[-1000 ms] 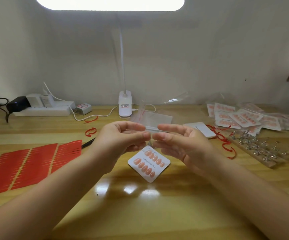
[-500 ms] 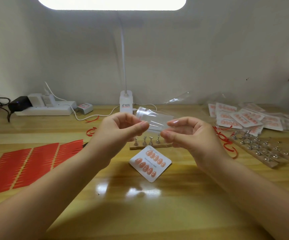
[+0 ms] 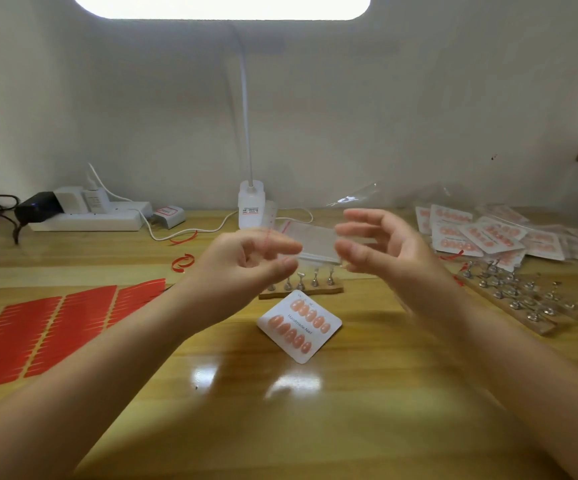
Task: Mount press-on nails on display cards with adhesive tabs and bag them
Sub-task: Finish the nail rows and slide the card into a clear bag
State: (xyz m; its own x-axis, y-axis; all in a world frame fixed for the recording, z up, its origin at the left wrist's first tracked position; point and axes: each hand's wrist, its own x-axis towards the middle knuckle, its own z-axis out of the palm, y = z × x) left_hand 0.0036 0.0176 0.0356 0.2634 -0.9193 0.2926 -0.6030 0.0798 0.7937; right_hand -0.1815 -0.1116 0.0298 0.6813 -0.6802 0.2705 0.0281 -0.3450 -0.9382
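Two hands are raised above the wooden table (image 3: 315, 427), sharing one small clear plastic bag (image 3: 317, 242) that is stretched flat between them; the left hand (image 3: 242, 268) pinches the bag's left edge between thumb and curled fingers, a thin red strip (image 3: 267, 239) crossing its knuckles; the right hand (image 3: 381, 247) pinches the right edge with thumb and forefinger, its other fingers spread loosely; motion blur softens both, so the bag's mouth cannot be made out and nothing shows inside it; below and between the hands, flat on the glossy table, lies a white display card (image 3: 299, 325) with rounded corners, turned like a diamond, carrying two rows of glossy peach press-on nails; just beyond the card, under the bag, a short wooden stand (image 3: 301, 289) bears a row of small metal nail holders; beyond the right hand a heap of filled bags (image 3: 488, 233) holds more peach nail cards in crinkled clear film; nearer, at that hand's outer side, long wooden strips (image 3: 523, 303) carry many shiny metal holders; outside the left forearm lie red adhesive tab sheets (image 3: 48, 327), cut in narrow slanted strips; beyond the left hand sit curled red strips, a white power strip (image 3: 90, 220) with plugs and the white lamp base (image 3: 251, 209).
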